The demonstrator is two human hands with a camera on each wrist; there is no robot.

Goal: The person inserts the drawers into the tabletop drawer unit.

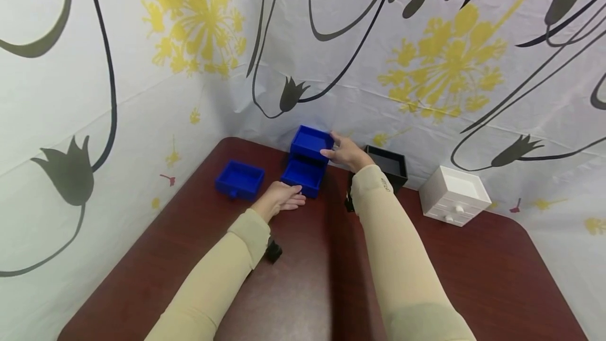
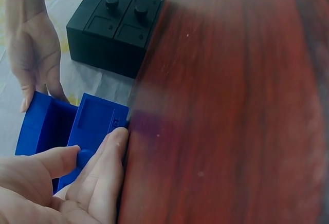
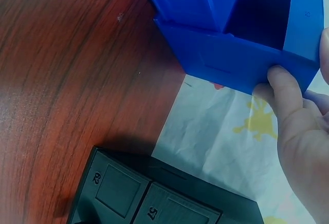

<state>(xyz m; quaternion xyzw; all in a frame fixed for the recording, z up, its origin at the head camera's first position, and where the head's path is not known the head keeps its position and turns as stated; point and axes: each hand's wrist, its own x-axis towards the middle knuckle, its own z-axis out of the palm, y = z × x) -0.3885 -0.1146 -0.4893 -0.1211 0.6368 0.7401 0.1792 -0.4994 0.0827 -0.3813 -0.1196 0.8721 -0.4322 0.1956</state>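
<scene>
A small blue cabinet (image 1: 312,142) stands near the back edge of the table, its lower drawer (image 1: 303,172) pulled out at the front. My left hand (image 1: 280,197) is at that drawer. In the left wrist view, its thumb and fingers pinch the drawer's round blue knob (image 2: 84,158). My right hand (image 1: 349,152) grips the cabinet's upper right side, thumb toward the front, as the right wrist view shows. Above the drawer, the cabinet has an open dark slot (image 3: 262,13). A separate blue drawer (image 1: 240,179) lies on the table to the left.
A black cabinet (image 1: 387,164) stands just right of the blue one, partly behind my right forearm. Farther right is a white cabinet (image 1: 454,196) with round knobs. Patterned white cloth (image 1: 341,67) hangs behind the reddish-brown table (image 1: 293,278).
</scene>
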